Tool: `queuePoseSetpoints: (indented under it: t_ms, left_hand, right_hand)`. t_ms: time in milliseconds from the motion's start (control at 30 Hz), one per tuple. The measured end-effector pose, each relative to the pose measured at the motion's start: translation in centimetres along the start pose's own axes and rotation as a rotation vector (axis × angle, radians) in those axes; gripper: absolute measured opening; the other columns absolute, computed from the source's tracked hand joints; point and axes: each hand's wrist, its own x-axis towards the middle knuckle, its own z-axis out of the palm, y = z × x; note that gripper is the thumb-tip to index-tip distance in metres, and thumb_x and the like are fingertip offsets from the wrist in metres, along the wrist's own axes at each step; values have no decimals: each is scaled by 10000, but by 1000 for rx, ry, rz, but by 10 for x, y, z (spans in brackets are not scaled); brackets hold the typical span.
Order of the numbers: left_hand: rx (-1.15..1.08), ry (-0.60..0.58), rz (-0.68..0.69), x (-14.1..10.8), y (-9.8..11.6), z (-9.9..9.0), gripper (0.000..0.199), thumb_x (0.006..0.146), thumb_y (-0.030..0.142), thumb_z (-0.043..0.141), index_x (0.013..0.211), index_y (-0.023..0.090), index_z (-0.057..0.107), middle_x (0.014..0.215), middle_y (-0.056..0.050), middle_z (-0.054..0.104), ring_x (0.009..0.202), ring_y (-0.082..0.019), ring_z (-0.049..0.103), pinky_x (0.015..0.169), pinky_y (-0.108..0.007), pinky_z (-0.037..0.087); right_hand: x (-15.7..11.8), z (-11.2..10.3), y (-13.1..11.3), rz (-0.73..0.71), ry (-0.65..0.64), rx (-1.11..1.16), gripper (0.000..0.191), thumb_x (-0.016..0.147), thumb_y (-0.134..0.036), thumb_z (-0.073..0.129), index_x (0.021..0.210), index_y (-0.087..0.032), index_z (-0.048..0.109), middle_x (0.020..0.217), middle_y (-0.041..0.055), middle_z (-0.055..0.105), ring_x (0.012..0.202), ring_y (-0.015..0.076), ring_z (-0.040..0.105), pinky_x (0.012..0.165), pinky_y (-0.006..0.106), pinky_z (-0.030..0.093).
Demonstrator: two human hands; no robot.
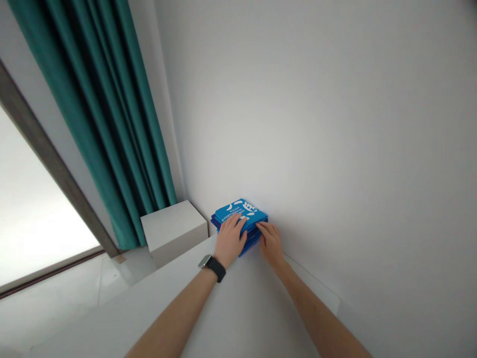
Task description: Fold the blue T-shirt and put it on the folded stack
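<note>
A stack of folded blue cloth pieces (257, 215) with white lettering and a white emblem lies at the far end of a white surface, close against the wall. My left hand (231, 239), with a dark-strapped watch on its wrist, rests on the near left part of the top piece, fingers spread flat and thumb toward the front edge. At the stack's right front corner, the bent fingers of my right hand (271, 242) grip the edge of the upper layers. Darker blue layers show beneath the top one. Its fingertips are partly hidden.
The white tabletop (231, 318) runs under my forearms. Beyond its left edge stands a white box-like cabinet (175, 226). Green curtains (108, 124) hang left of it, beside a bright window or door with a brown frame. A plain wall (316, 124) closes off the right side.
</note>
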Motion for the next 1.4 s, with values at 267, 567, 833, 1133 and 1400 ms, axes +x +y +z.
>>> queuePoseSetpoints:
  t_ms: [267,567,833,1133,1400]
  left_hand:
    - [34,-61,44,4,-2,-3,333,912,207,522,1235,214,598,1254,-85,610,1208,-242,512,1064,-406,391]
    - [24,-86,46,5,-1,-6,316,908,209,526,1211,204,617,1240,-76,626,1182,-243,528,1049,-400,398]
    - [5,-105,70,7,-6,-6,291,912,215,539,1190,208,623,1227,-72,636,1168,-240,546,1052,-410,393]
    - [5,-96,98,5,-9,-2,279,914,210,548,1183,193,619,1215,-78,641,1155,-245,560,1063,-425,389]
    - [-5,-93,97,6,-8,-3,278,912,204,551,1181,193,619,1217,-83,637,1154,-249,558,1049,-430,402]
  right_hand:
    - [6,-8,10,-114,-107,-171,415,897,-91,383,1206,-204,635,1169,122,614,1089,269,527,936,441,434]
    - [54,-26,21,-242,-249,-203,177,925,-221,526,1065,-204,633,1023,101,626,978,256,541,871,391,447]
    - [81,-39,22,-471,-476,-307,242,892,-205,609,1134,-200,605,1094,105,622,1020,251,529,867,376,418]
    - [93,-34,19,-517,-540,-475,167,910,-99,500,1024,-168,600,1047,113,615,983,252,528,831,351,394]
    - [88,-42,20,-476,-522,-389,211,875,-148,539,1080,-177,582,1074,94,603,980,223,520,853,327,406]
